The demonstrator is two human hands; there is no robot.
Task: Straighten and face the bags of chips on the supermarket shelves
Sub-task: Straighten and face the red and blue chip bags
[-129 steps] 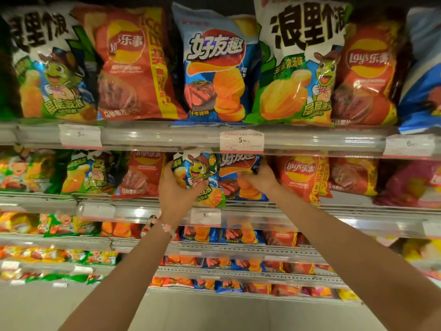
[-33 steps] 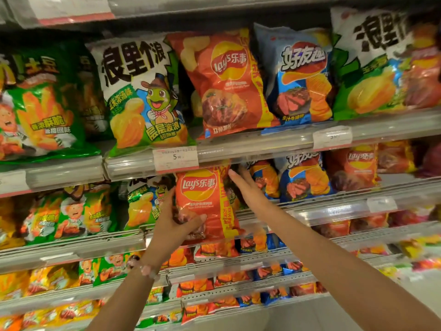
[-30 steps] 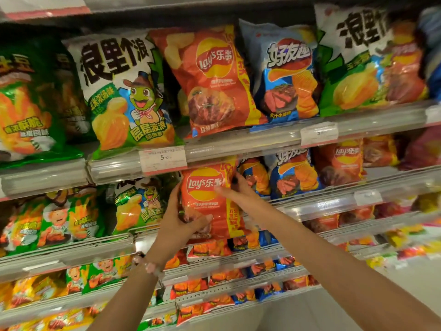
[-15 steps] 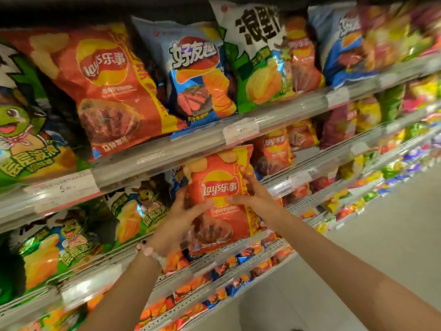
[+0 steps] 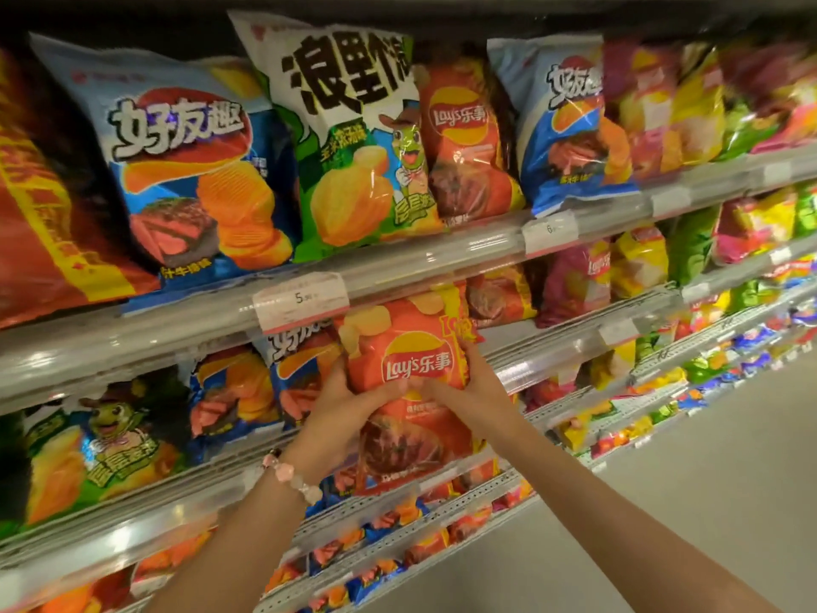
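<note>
An orange-red Lay's chip bag (image 5: 404,347) stands upright at the front of the second shelf, logo facing me. My left hand (image 5: 342,411) grips its left side with the thumb across the front. My right hand (image 5: 468,391) grips its right side, fingers wrapped over the bag's edge. Both thumbs meet near the middle of the bag. A blue steak-flavour bag (image 5: 300,369) sits just left of it, partly behind my left hand. A green frog bag (image 5: 106,449) stands further left on the same shelf.
The top shelf carries a large blue bag (image 5: 185,179), a green-and-white bag (image 5: 353,139), a red Lay's bag (image 5: 464,139) and another blue bag (image 5: 570,130). A price tag (image 5: 303,300) hangs on the rail above my hands. Lower shelves (image 5: 398,537) hold small packs. The grey floor (image 5: 685,502) lies at right.
The view has swung right along the shelves. The Lay's bag has travelled right with both hands, past the blue bags, and now stands under the price tag with both thumbs pressed on its front.
</note>
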